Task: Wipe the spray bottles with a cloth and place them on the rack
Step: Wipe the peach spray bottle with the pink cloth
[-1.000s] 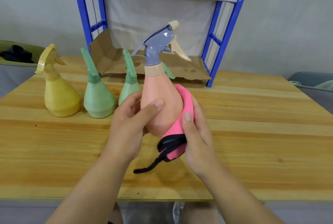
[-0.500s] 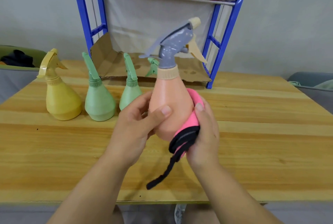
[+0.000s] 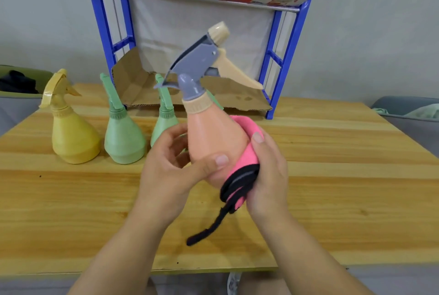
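A peach spray bottle (image 3: pixel 213 138) with a grey trigger head is held above the wooden table (image 3: pixel 332 176), tilted slightly right. My left hand (image 3: pixel 171 171) grips its body from the left, thumb across the front. My right hand (image 3: pixel 268 176) presses a pink cloth (image 3: pixel 244 164) with black trim against the bottle's right side. A yellow bottle (image 3: pixel 71 135) and two green bottles (image 3: pixel 123 138) (image 3: pixel 164 123) stand on the table at the left. The blue rack (image 3: pixel 285 57) stands behind, its shelves lined with cardboard.
A black strap of the cloth hangs down toward the table's front edge. Grey and green bins sit off the table at the far left (image 3: pixel 19 85) and far right (image 3: pixel 408 109). A wall is behind the rack.
The peach bottle has shifted right and turned, its nozzle now pointing up and right. The cloth has slid along the bottle's right side.
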